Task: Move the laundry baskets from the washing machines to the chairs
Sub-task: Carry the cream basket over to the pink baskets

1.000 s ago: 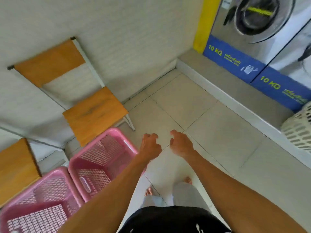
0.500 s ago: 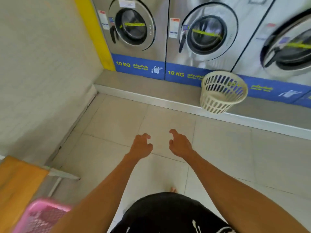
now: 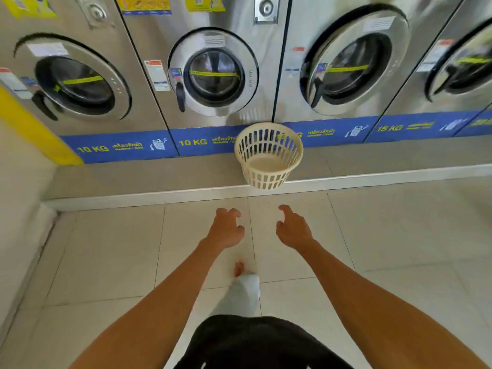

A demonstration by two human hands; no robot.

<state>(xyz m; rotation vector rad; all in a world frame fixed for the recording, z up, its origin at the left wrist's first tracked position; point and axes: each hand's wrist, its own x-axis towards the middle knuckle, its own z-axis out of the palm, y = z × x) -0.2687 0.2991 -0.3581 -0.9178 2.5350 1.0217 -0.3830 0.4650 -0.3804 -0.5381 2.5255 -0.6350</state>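
A round cream laundry basket (image 3: 268, 155) stands empty on the grey step in front of the washing machines (image 3: 213, 75), between the second and third machine. My left hand (image 3: 226, 230) and my right hand (image 3: 292, 230) are stretched out side by side over the tiled floor, a short way in front of the basket. Both hands hold nothing, with fingers loosely curled. The chairs and the pink baskets are out of view.
A raised grey step (image 3: 133, 179) with a white edge runs along the machines. A wall (image 3: 16, 209) with a yellow strip (image 3: 32, 129) closes the left side. My foot (image 3: 239, 269) is on the tiled floor (image 3: 399, 235).
My view has swung from the chairs and pink baskets to face the machines. The cream basket is now centred and closer. Both hands stay empty, held out in front.
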